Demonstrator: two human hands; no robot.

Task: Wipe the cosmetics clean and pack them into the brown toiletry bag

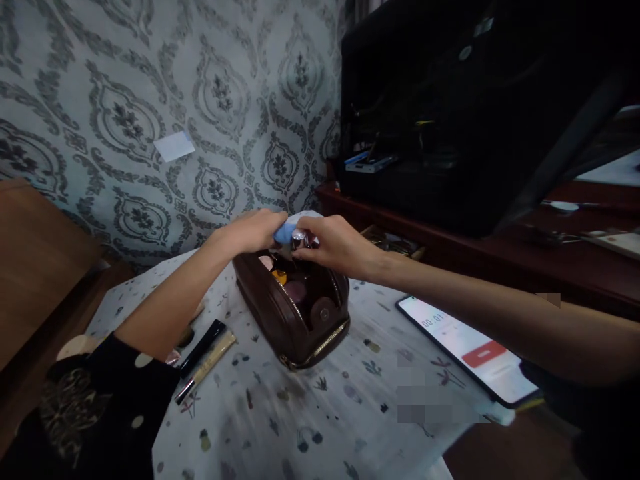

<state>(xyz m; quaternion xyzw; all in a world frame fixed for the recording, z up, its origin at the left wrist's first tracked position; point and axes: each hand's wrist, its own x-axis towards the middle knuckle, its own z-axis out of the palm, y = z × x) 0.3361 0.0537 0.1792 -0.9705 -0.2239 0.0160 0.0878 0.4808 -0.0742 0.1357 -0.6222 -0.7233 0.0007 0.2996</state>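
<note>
A dark brown zippered cosmetic bag (270,310) stands unzipped on the table, with several cosmetics inside, among them an orange-yellow round item (279,276). Over its far end, my left hand (253,230) is closed, its fingertips mostly hidden beside a light blue object (285,233). What the left fingers grip cannot be made out. My right hand (337,245) pinches a small shiny silver object (300,240) between thumb and fingers, above the bag's opening and against the blue object.
Left of the bag lie a black tube (203,347) and a beige tube (213,360). A phone (450,343) showing a timer rests under my right forearm. The patterned tablecloth (280,427) covers the table. A large black screen (425,120) stands at the back right, near the wall.
</note>
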